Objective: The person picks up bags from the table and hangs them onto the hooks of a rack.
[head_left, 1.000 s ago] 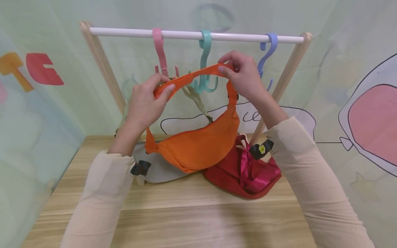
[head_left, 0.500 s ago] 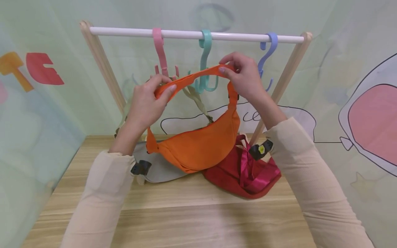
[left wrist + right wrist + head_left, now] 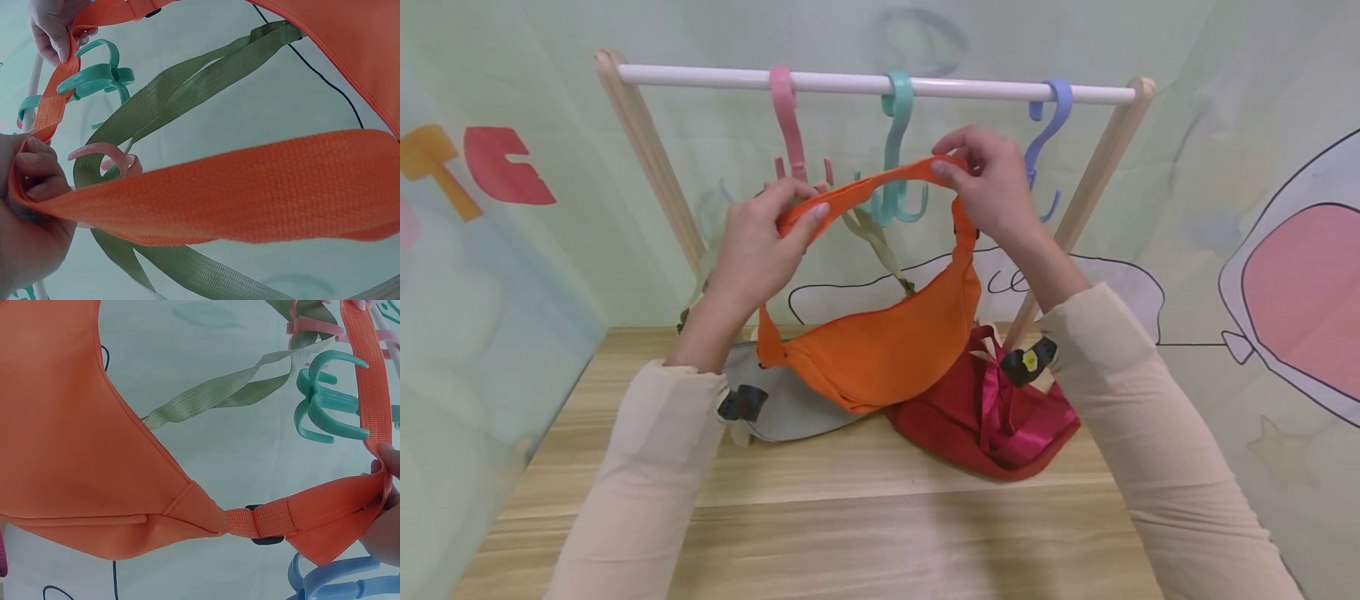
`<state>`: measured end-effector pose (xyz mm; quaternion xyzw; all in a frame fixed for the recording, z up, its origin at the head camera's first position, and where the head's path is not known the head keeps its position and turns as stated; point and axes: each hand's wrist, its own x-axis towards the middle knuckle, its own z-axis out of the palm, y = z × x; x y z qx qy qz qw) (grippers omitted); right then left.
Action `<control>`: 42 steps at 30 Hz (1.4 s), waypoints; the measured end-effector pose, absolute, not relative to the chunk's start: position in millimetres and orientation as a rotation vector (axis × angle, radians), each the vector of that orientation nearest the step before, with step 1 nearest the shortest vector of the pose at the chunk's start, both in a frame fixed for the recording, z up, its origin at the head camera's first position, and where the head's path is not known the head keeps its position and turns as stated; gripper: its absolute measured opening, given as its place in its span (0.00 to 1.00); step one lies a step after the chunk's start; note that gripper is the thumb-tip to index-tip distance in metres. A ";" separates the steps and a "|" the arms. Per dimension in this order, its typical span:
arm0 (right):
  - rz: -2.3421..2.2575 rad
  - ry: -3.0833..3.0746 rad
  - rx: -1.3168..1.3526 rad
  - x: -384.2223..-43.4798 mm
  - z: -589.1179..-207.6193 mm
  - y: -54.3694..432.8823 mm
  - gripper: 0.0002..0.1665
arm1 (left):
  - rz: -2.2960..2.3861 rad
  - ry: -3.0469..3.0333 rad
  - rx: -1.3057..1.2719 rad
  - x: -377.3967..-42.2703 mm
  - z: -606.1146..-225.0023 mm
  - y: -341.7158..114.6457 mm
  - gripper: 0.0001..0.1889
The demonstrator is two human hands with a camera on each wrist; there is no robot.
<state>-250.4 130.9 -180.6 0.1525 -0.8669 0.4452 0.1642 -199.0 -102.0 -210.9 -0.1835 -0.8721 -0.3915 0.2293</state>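
Observation:
An orange waist bag [image 3: 887, 354] hangs by its strap [image 3: 850, 198] between both hands. My left hand [image 3: 756, 242] pinches the strap's left part between thumb and fingers. My right hand [image 3: 988, 179] pinches it higher up on the right. Just behind the strap, in the middle, is a teal hook [image 3: 895, 142] on a white bar. The right wrist view shows the teal hook's prongs [image 3: 325, 400] beside the strap, inside its loop. An olive strap [image 3: 169, 94] hangs over the pink hook [image 3: 786, 117], behind the orange bag.
The white bar [image 3: 700, 77] spans two wooden posts, with a blue hook [image 3: 1051, 125] at its right. Below, a grey bag [image 3: 797, 417] and a red bag [image 3: 955, 433] with a magenta strap lie on the wooden table [image 3: 850, 533]. A printed backdrop stands behind.
Both hands keep their grip on the strap. The orange bag has shifted very slightly to the right.

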 end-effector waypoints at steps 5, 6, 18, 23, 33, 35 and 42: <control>1.268 -2.492 0.462 -249.8 -183.3 131.7 0.15 | -1.069 -2.393 -0.508 -198.9 -212.2 -103.2 0.13; 1.263 -2.495 0.469 -249.5 -184.1 132.0 0.15 | -1.068 -2.393 -0.508 -198.7 -212.4 -103.5 0.13; 1.276 -2.519 0.551 -250.8 -191.8 132.5 0.12 | -1.044 -2.340 -0.525 -193.4 -217.0 -108.8 0.10; 1.272 -2.516 0.600 -251.1 -195.1 131.4 0.12 | -1.052 -2.337 -0.511 -190.4 -217.9 -111.1 0.10; 1.286 -2.548 0.635 -250.6 -202.2 130.4 0.12 | -1.018 -2.354 -0.501 -187.2 -220.7 -114.8 0.11; 1.298 -2.548 0.638 -250.6 -203.9 130.0 0.12 | -1.008 -2.350 -0.505 -186.8 -221.8 -115.4 0.11; 1.288 -2.526 0.664 -249.2 -209.4 129.0 0.12 | -0.985 -2.343 -0.521 -186.0 -225.5 -117.5 0.11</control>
